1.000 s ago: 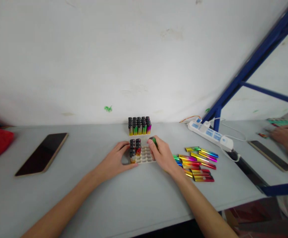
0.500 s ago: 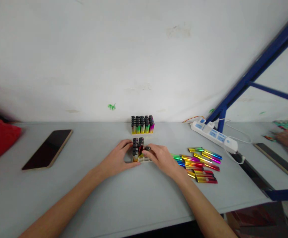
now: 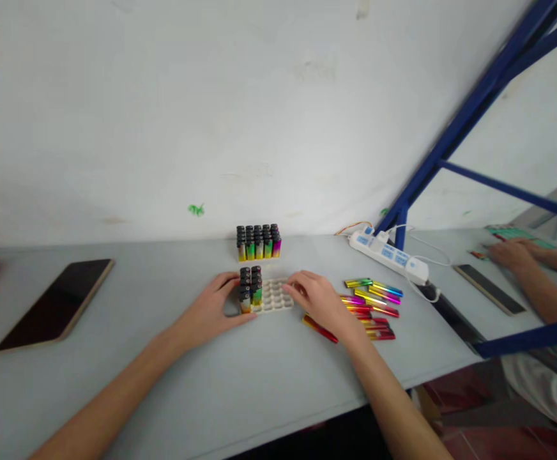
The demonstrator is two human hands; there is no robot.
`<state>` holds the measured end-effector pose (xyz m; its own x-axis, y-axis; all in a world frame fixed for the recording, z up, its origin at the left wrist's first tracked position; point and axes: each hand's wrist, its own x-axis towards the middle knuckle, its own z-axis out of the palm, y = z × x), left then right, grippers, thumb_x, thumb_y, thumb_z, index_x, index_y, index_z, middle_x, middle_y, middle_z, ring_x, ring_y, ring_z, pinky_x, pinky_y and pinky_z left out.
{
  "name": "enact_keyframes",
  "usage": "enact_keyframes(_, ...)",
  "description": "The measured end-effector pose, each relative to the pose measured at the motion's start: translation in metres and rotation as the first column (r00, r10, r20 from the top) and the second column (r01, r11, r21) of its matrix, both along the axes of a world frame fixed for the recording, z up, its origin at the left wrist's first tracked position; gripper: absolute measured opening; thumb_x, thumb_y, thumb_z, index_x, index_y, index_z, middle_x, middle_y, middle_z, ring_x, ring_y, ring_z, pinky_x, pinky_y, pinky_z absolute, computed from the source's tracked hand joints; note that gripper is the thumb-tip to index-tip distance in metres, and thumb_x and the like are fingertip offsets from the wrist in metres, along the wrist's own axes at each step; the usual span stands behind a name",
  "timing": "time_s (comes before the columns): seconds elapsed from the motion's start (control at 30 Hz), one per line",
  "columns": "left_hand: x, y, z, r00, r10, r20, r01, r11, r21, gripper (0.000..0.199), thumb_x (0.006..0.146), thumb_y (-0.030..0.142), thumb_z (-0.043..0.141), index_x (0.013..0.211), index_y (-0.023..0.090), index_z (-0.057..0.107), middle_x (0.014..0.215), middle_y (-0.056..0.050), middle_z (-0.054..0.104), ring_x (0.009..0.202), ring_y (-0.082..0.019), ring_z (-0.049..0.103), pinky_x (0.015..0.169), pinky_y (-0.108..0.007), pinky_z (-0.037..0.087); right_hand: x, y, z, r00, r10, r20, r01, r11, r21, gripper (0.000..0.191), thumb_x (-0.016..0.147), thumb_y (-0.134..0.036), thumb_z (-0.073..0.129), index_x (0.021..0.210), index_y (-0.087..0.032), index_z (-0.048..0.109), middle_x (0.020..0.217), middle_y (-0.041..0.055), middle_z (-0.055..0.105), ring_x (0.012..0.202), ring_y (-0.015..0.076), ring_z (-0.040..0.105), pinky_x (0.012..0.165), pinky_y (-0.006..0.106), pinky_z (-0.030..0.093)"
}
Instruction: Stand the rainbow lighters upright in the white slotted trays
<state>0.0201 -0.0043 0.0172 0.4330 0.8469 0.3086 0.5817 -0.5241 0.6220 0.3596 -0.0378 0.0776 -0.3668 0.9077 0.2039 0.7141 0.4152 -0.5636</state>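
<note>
A pale tray (image 3: 278, 295) with rows of round holes lies on the grey table, its left part filled with several upright black-topped lighters (image 3: 256, 287). My left hand (image 3: 211, 306) rests at the tray's left side, thumb along the front edge and fingers behind, around the lighters' end. Over the tray's right edge is my right hand (image 3: 314, 297), its fingers curled; whether anything is between the fingertips is hidden. Loose shiny lighters (image 3: 374, 305) in several colours lie to its right, and a red and yellow one (image 3: 320, 328) lies just below it.
Behind the tray stands a full block of upright lighters (image 3: 259, 244). A dark phone (image 3: 55, 303) lies at the left. At the right are a white power strip (image 3: 388, 257), a blue metal frame (image 3: 419, 172), another dark phone (image 3: 489, 289) and another person's hands (image 3: 513, 255).
The view has shifted to the right. My right hand has moved away from the lighters toward the tray's right edge, and the dark-topped lighter at its fingertips no longer shows there.
</note>
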Motion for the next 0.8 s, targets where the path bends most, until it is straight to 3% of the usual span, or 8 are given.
enact_keyframes(0.1,-0.002,0.003,-0.003,1.0,0.007,-0.008,-0.006,1.0,0.005,0.077,0.094,0.088,0.099,0.142,0.029,0.09,0.163,-0.019,0.085,0.154,-0.051,0.083,0.142,-0.07,0.065,0.059,-0.007,0.003,0.996,-0.086,0.035,0.085,0.995,0.048,0.018,0.127,-0.028,0.074,0.125,-0.024,0.091,0.12,0.0116,0.09,0.111,0.0292,0.086,0.11,0.044,0.066)
enact_keyframes(0.2,-0.003,0.005,-0.006,1.0,0.007,-0.002,-0.007,1.0,0.013,0.077,0.092,0.09,0.098,0.141,0.03,0.091,0.163,-0.019,0.085,0.154,-0.052,0.082,0.142,-0.07,0.065,0.12,-0.009,0.008,0.966,-0.228,0.122,0.217,0.971,0.096,0.025,0.119,-0.019,0.074,0.133,-0.025,0.094,0.137,0.0163,0.093,0.131,0.0351,0.088,0.125,0.054,0.068)
enact_keyframes(0.33,-0.004,0.008,-0.008,1.0,0.01,0.003,-0.01,1.0,0.017,0.078,0.091,0.091,0.099,0.139,0.03,0.091,0.161,-0.019,0.086,0.153,-0.053,0.083,0.142,-0.071,0.065,0.163,-0.003,0.01,0.92,-0.267,0.288,0.265,0.963,0.045,0.035,0.108,-0.01,0.08,0.135,-0.024,0.098,0.146,0.0185,0.095,0.141,0.0378,0.09,0.131,0.056,0.068)
enact_keyframes(0.47,-0.005,0.008,-0.01,1.0,0.022,0.012,-0.022,1.0,0.018,0.08,0.09,0.092,0.099,0.138,0.029,0.091,0.16,-0.02,0.086,0.152,-0.054,0.084,0.141,-0.073,0.066,0.16,0.008,0.007,0.905,-0.228,0.359,0.241,0.97,0.01,0.034,0.104,-0.006,0.085,0.128,-0.022,0.1,0.135,0.019,0.096,0.128,0.0372,0.093,0.122,0.049,0.069)
enact_keyframes(0.57,-0.006,0.007,-0.012,0.999,0.035,0.01,-0.035,0.999,0.023,0.081,0.091,0.092,0.098,0.14,0.028,0.09,0.161,-0.021,0.086,0.154,-0.054,0.083,0.142,-0.074,0.065,0.148,0.017,0.006,0.919,-0.242,0.312,0.24,0.97,0.046,0.021,0.108,-0.013,0.088,0.122,-0.022,0.099,0.125,0.0182,0.094,0.116,0.0353,0.092,0.114,0.045,0.069)
enact_keyframes(0.67,-0.006,0.004,-0.01,1.0,0.029,0.005,-0.029,0.999,0.02,0.08,0.091,0.089,0.1,0.142,0.028,0.089,0.162,-0.02,0.086,0.153,-0.053,0.083,0.142,-0.073,0.065,0.13,0.029,0.008,0.956,-0.278,0.093,0.269,0.958,0.098,0.018,0.116,-0.032,0.085,0.129,-0.024,0.095,0.121,0.0141,0.089,0.107,0.0318,0.089,0.112,0.046,0.068)
enact_keyframes(0.8,-0.004,0.001,-0.003,1.0,0.022,-0.001,-0.022,1.0,0.009,0.078,0.093,0.086,0.1,0.144,0.029,0.089,0.162,-0.019,0.086,0.152,-0.051,0.084,0.141,-0.072,0.066,0.083,0.045,0.013,0.937,-0.179,-0.299,0.193,0.981,0.018,0.044,0.117,-0.06,0.081,0.136,-0.023,0.095,0.116,0.0094,0.087,0.073,0.021,0.072,0.089,0.043,0.066)
